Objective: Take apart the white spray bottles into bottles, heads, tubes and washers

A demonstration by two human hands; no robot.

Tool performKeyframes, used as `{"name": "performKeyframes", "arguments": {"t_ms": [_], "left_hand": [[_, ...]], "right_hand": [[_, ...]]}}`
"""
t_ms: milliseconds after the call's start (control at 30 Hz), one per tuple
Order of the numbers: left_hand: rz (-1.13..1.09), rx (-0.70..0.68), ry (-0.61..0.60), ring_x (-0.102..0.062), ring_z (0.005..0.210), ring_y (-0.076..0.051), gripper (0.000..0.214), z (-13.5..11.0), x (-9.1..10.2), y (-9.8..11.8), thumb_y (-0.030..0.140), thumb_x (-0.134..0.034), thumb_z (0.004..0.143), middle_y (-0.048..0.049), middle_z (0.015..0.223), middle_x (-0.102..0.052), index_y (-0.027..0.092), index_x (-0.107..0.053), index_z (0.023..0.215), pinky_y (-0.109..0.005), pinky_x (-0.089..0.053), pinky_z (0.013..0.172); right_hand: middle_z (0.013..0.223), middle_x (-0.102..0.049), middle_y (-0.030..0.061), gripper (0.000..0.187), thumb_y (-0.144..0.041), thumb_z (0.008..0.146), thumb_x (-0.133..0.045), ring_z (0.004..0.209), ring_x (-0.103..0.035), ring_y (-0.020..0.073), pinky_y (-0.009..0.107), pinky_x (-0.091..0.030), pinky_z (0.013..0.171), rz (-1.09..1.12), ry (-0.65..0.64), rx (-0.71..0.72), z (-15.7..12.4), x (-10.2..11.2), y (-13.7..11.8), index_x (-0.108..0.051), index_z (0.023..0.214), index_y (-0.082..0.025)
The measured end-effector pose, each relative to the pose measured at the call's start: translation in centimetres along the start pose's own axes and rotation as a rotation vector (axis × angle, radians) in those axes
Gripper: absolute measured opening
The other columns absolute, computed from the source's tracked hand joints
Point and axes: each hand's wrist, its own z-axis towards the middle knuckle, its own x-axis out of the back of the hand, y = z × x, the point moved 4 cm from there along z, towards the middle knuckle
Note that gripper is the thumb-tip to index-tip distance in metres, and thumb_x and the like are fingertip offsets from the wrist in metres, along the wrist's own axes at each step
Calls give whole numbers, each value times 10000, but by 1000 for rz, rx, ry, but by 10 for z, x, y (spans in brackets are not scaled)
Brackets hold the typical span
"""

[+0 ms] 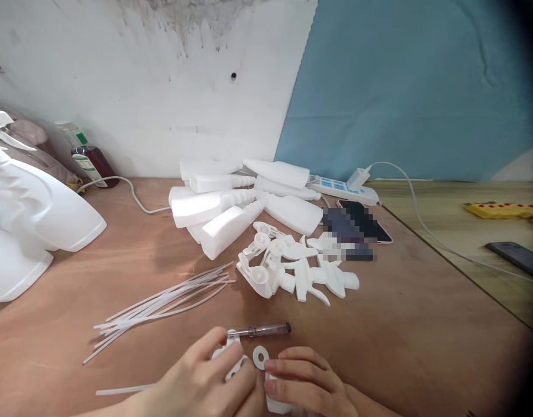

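- Left hand [212, 376] half closed, knuckles bent, over and beside small white plastic pieces [233, 337]; tips partly hidden, cannot tell whether gripping any of them
- Right hand [310, 379] loosely curled, fingers close together, tips touching a white plastic part [276, 404] between the hands; thumb out of sight, cannot tell whether gripping
- Flat white ring [260, 357] with a round hole, between the hands, just at the right fingertips
- Screwdriver [270, 329] just beyond the hands, clear smoky handle with dark end, metal shaft toward the left knuckles
- Dark bottle [92, 162] well beyond the left hand, with white and green label, lettering too small to read
- Thin whitish tubes [162, 301] in a loose bundle, beyond and left of the left hand; single tube [123, 390] beside the left wrist
- White plastic spray heads [275, 260] with curved levers, piled beyond both hands
- Smooth white bottles [201, 208] with ridged necks, heaped farther beyond
- Reddish-brown tabletop [405, 313], wood-like, beneath both hands
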Motion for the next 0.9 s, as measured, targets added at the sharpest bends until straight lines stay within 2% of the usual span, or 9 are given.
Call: {"name": "performKeyframes", "arguments": {"t_ms": [100, 233, 367, 467, 567, 667, 800, 900], "left_hand": [[6, -8, 60, -377, 451, -112, 256, 15, -11, 4, 37, -410, 805, 20, 498, -441, 157, -505, 599, -276, -354, 495], [-14, -7, 43, -363, 449, -112, 233, 11, -9, 4, 28, -395, 811, 18, 507, -429, 142, -545, 674, -272, -273, 448], [-45, -61, -26, -373, 463, -110, 219, 13, -3, 3, 37, -415, 814, 14, 536, -444, 146, -528, 661, -281, -251, 438], [-170, -65, -105, -401, 499, -114, 245, 12, -1, 1, 49, -382, 833, 3, 564, -481, 151, -506, 649, -280, -329, 485], [-289, -61, -205, -463, 568, -124, 240, 8, 0, -1, 81, -351, 865, -13, 621, -541, 153, -524, 715, -278, -403, 612], [-346, -58, -290, -497, 604, -122, 218, 6, 1, -4, 95, -363, 881, -9, 669, -577, 158, -532, 760, -270, -412, 701], [-360, -49, -329, -512, 612, -118, 186, 10, 5, -8, 88, -396, 873, 2, 690, -592, 161, -532, 771, -263, -403, 746], [-347, -68, -363, -505, 591, -119, 146, 16, 9, -7, 80, -446, 838, 9, 683, -594, 173, -531, 766, -255, -400, 726]], "right_hand": [[895, -690, 24, 189, -197, 889, -441, 943, -622, 113, 237, -504, 839, -8, 1, 12, 3, 3, 5, -609, 802, -201], [932, -687, 41, 149, -185, 851, -490, 959, -621, 134, 246, -521, 814, 1, -57, 146, 5, 3, 5, -607, 761, -206], [950, -688, 69, 203, -206, 888, -425, 913, -640, 132, 262, -516, 832, -66, -41, -14, -3, -1, 4, -620, 836, -189], [881, -703, 71, 269, -236, 920, -371, 885, -651, 118, 233, -498, 861, -99, -98, -32, -6, -4, -1, -628, 907, -154], [851, -712, 47, 269, -230, 920, -388, 903, -643, 92, 186, -466, 896, -107, -186, 102, 0, -4, -4, -642, 889, -149], [873, -712, 3, 197, -216, 888, -469, 955, -623, 82, 193, -443, 932, -114, -223, 197, 5, -3, -5, -652, 819, -186], [861, -713, -31, 226, -177, 892, -461, 955, -621, 67, 204, -432, 952, -143, -189, 196, 5, -4, -8, -649, 770, -209], [830, -715, -58, 239, -240, 909, -444, 875, -645, 39, 139, -449, 903, -197, -217, 145, 4, -5, -9, -642, 776, -231]]}}
